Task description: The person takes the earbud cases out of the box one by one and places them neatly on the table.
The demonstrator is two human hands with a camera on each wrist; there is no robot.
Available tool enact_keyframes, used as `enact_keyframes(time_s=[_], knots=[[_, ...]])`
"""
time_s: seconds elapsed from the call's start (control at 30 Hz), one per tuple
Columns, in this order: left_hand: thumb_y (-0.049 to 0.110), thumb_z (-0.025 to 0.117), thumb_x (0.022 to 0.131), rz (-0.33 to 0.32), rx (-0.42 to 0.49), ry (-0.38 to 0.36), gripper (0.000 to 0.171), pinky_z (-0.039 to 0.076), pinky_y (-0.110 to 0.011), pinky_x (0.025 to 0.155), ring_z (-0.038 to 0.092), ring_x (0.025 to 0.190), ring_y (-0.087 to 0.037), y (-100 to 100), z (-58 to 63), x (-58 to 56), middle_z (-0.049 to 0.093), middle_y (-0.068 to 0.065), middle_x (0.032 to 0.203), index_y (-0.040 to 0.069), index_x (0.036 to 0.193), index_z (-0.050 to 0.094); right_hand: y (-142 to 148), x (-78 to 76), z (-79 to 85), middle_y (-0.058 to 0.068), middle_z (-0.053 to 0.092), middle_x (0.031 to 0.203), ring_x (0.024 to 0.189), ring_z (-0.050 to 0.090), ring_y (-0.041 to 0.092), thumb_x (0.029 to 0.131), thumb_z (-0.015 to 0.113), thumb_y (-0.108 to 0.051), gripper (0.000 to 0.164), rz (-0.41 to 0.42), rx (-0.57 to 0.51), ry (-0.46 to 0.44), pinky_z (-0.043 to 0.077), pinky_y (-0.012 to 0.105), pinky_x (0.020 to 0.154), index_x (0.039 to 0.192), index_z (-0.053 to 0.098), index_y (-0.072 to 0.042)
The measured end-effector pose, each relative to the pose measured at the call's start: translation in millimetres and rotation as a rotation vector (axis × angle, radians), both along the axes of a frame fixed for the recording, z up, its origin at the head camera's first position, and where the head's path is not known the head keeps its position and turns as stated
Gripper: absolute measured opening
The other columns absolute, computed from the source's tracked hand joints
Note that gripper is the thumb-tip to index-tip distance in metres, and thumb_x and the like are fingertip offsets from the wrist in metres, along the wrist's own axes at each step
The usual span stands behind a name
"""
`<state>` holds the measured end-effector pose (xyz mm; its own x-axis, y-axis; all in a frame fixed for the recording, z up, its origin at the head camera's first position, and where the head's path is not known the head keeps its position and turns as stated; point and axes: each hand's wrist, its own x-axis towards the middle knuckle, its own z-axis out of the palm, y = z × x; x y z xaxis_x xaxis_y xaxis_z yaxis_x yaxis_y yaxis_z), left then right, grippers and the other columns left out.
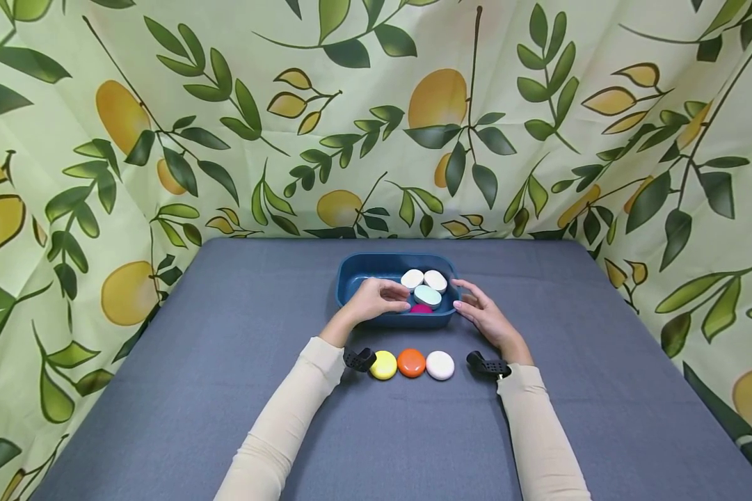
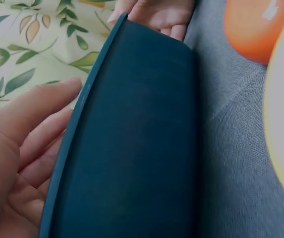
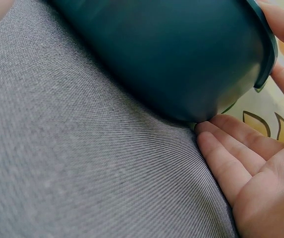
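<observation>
A dark blue rectangular box (image 1: 350,316) with rounded corners stands on the grey cloth. At its right side lie two white rounded discs (image 1: 412,280), a pale mint disc (image 1: 428,297) and a partly hidden magenta disc (image 1: 421,308). My left hand (image 1: 376,299) is over the box's near rim, fingers loosely bent; nothing shows between thumb and fingers, though its fingertips are partly hidden behind the wall in the left wrist view. My right hand (image 1: 485,316) touches the box's right end, its lower fingers (image 3: 226,158) extended against the base and its thumb side at the rim.
In front of the box, a yellow disc (image 1: 383,365), an orange disc (image 1: 411,363) and a white disc (image 1: 440,365) lie in a row between the wrists. Black wrist straps (image 1: 488,364) sit close to the row. A leaf-and-fruit patterned curtain (image 1: 363,139) hangs behind the table.
</observation>
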<state>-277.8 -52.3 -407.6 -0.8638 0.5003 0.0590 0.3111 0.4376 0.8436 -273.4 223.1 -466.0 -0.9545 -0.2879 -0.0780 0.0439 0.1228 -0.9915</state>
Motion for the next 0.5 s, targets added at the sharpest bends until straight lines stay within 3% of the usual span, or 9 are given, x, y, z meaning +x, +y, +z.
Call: enact_keyframes(time_s=[0.2, 0.5], knots=[[0.011, 0.074, 0.083, -0.012, -0.051, -0.053, 0.036, 0.056, -0.028, 0.094, 0.068, 0.11, -0.026, 13, -3.0, -10.2, 0.071, -0.017, 0.117, -0.001, 0.117, 0.067, 0, 0.5, 1.3, 0.026, 0.01, 0.16, 0.15, 0.012, 0.043, 0.098, 0.056, -0.022, 0.059, -0.005, 0.009, 0.001, 0.016, 0.058, 0.122, 0.149, 0.028, -0.013], [0.006, 0.073, 0.083, -0.073, -0.201, -0.026, 0.03, 0.057, -0.025, 0.089, 0.071, 0.102, -0.024, 26, -5.5, -18.5, 0.073, -0.016, 0.113, 0.0, 0.112, 0.07, -1, 0.8, 1.3, 0.026, 0.009, 0.161, 0.15, 0.013, 0.043, 0.099, 0.053, -0.019, 0.058, -0.002, -0.001, -0.006, 0.015, 0.058, 0.122, 0.15, 0.027, -0.012]])
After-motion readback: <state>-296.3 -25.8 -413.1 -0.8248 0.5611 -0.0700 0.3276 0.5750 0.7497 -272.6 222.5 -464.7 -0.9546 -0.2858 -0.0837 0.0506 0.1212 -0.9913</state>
